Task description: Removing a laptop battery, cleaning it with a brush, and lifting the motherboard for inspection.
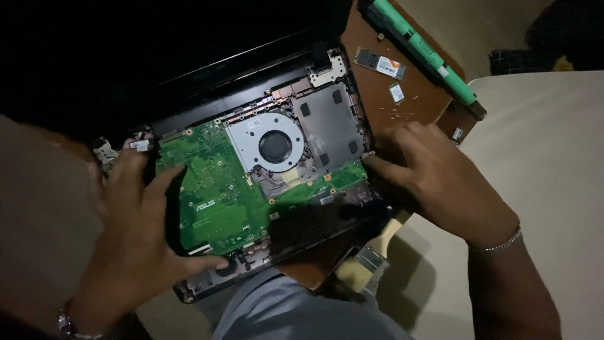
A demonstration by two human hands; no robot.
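An opened laptop base (pixel 333 113) lies tilted on a brown board, its green circuit board (pixel 214 189) and round silver fan (pixel 274 143) exposed. My left hand (pixel 135 233) grips the base's left edge, thumb on the lower corner and fingers curled over the upper left side. My right hand (pixel 434 176) presses on the base's right edge, fingertips touching the rim beside the green board. Both hands hold the laptop base between them.
A long black-and-green battery pack (pixel 425 47) lies at the board's far right edge. A small memory stick (pixel 379 63), a tiny chip (pixel 396 93) and several loose screws (pixel 399 113) lie on the brown board (pixel 377 88). A paintbrush (pixel 368 255) pokes out below the laptop.
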